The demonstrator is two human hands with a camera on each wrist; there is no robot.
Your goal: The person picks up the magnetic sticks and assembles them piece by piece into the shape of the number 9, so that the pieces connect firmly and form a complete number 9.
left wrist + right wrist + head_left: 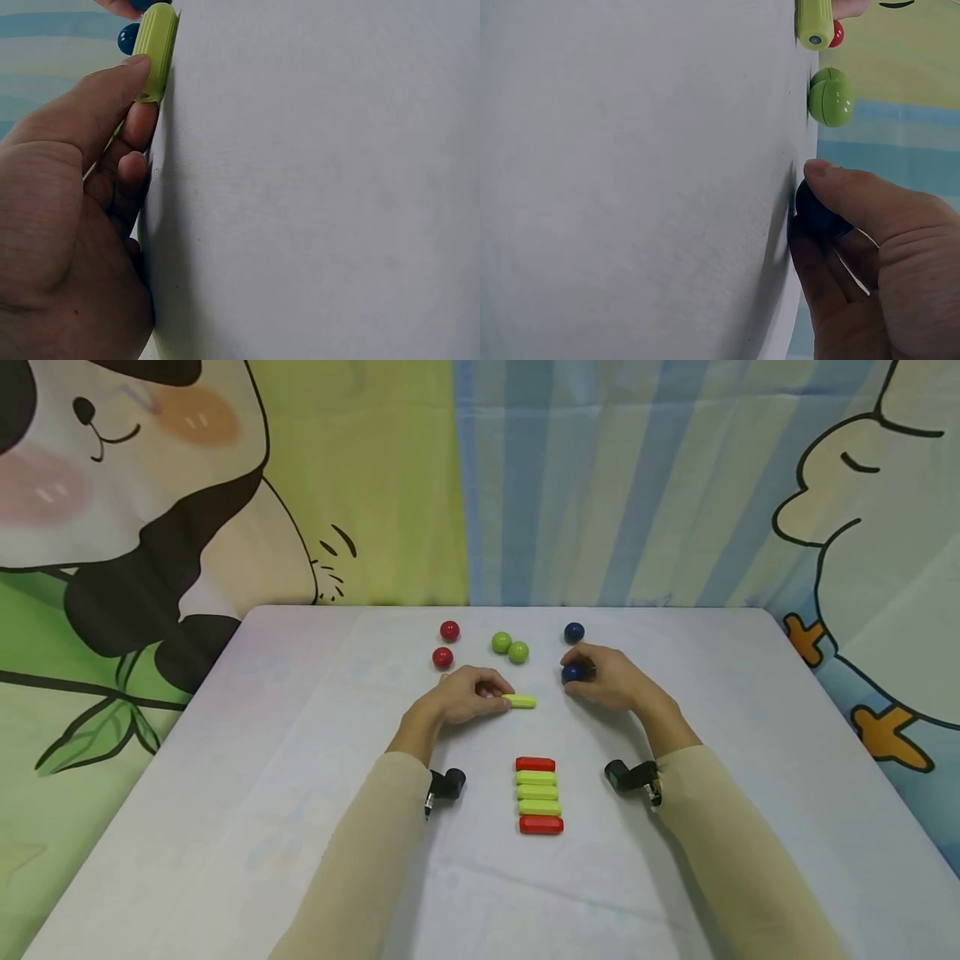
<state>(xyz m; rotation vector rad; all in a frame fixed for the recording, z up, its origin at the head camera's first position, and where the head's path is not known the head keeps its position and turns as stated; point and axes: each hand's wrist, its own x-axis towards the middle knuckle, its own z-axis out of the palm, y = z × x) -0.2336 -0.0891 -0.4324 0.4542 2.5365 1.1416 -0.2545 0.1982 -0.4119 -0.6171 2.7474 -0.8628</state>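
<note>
Yellow stick (525,701): pinched in the left hand (465,695), short of the far edge of the surface (240,793).
Dark blue ball (572,673): gripped by the right hand (611,678), thumb and fingers round it.
Second blue ball (573,632): beyond it, near the far edge.
Green balls (501,642): two, near that edge's middle.
Red balls (443,657): two, left of those.
Stick row (537,792): red, three yellow, red, farthest from that edge.

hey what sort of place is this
Probably an indoor recording setup: a white table set against a cartoon-printed backdrop, and black wrist cameras, one on each of the person's arms.
</note>
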